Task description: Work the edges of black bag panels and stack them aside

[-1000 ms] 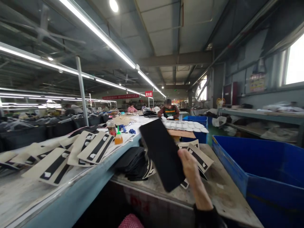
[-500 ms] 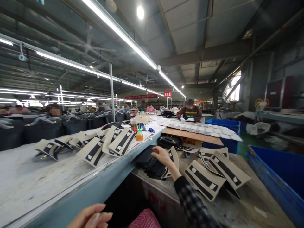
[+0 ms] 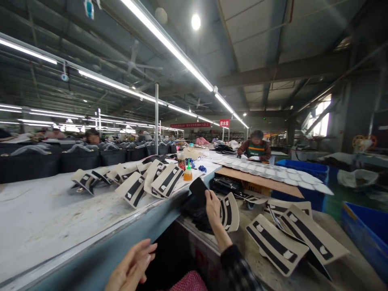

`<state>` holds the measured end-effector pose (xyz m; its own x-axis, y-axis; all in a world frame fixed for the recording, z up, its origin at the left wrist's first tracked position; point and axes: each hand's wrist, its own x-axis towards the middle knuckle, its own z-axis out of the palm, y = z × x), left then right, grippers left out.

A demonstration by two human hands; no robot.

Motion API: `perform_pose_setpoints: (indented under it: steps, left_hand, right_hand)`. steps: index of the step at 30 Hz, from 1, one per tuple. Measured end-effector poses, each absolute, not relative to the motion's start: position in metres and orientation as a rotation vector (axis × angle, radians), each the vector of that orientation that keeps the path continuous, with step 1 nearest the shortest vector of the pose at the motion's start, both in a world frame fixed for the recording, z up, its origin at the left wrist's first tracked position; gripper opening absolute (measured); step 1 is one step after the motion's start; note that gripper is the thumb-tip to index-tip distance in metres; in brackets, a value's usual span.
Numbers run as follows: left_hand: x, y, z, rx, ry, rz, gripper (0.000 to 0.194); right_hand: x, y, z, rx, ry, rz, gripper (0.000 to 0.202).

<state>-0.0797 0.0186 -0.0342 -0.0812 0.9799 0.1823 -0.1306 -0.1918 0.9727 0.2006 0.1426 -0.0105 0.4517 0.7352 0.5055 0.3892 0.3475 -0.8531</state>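
Note:
My right hand [image 3: 214, 210] reaches forward to a pile of black pieces [image 3: 194, 211] on the worn side table [image 3: 260, 262], its fingers closed on one black piece [image 3: 198, 188] that stands up from the pile. A cream piece with black stripes [image 3: 229, 211] lies just right of that hand. My left hand [image 3: 131, 266] hovers low at the blue-grey edge of the long table [image 3: 45, 226], fingers apart and holding nothing.
More striped cream pieces lie on the long table [image 3: 165, 182] and the side table [image 3: 277, 244]. An orange bottle [image 3: 188, 173] and a jar [image 3: 181, 161] stand beyond. A cardboard sheet [image 3: 257, 181] carries white pieces. Blue bins [image 3: 368, 230] stand right. A co-worker [image 3: 256, 148] works farther down.
The large black sheet has left my right hand, which reached to the black pile and gripped a piece there. My left hand came into view and rose. The view swung left.

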Motion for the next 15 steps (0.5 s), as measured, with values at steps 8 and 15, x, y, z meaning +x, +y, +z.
perform_pose_setpoints:
  steps: [8,15]
  left_hand:
    - [-0.045,0.012,-0.008,0.968,0.802,1.456,0.066]
    - [-0.061,-0.022,0.021,0.977,0.759,1.490,0.048]
  right_hand:
    - [0.179,0.048,-0.024,-0.739,-0.781,0.736,0.037]
    - [0.182,0.014,-0.032,-0.642,-0.783,0.916,0.039]
